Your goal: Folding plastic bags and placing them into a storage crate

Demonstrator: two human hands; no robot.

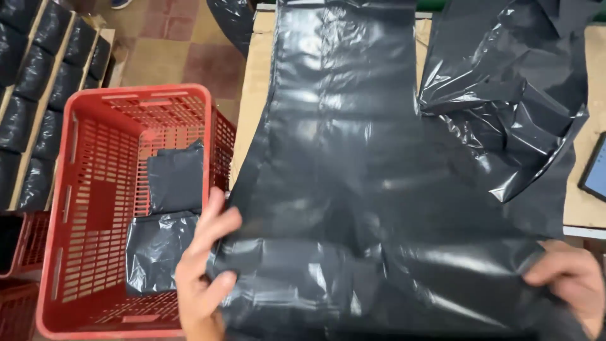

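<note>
A large black plastic bag [353, 164] lies spread flat across the brown table [255, 88], its near end folded up toward me. My left hand [202, 271] pinches the bag's near left corner, thumb on top. At the near right corner my right hand [568, 278] grips the same bag, fingers curled over its edge. A crumpled heap of more black plastic bags [511, 95] lies at the table's far right, touching the spread bag.
A red slotted crate [82, 208] stands left of the table with two folded black bags [170, 215] inside. Rows of black packets in a carton [44, 82] fill the far left. A dark tablet [594, 169] lies at the right edge. Tiled floor shows behind.
</note>
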